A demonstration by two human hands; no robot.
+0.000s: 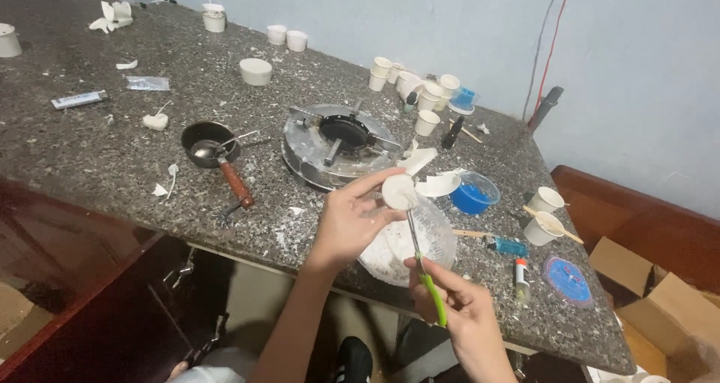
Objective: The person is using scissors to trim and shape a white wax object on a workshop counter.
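Note:
My left hand [351, 219] holds a small round white wax piece [400, 192] up between thumb and fingers, over the counter's front edge. My right hand [463, 306] grips a thin metal tool with a green handle [433, 290]; its metal tip reaches up and touches the white piece. Right under both sits a clear plastic bowl [440, 242] filled with white flakes.
On the speckled stone counter [97, 139] are a round metal burner [339, 139], a small dark pan with a spoon [211, 142], a blue-filled bowl [474, 195], several small white cups [429, 98], a blue round lid [568, 279] and white scraps. A cardboard box [660, 293] stands at right.

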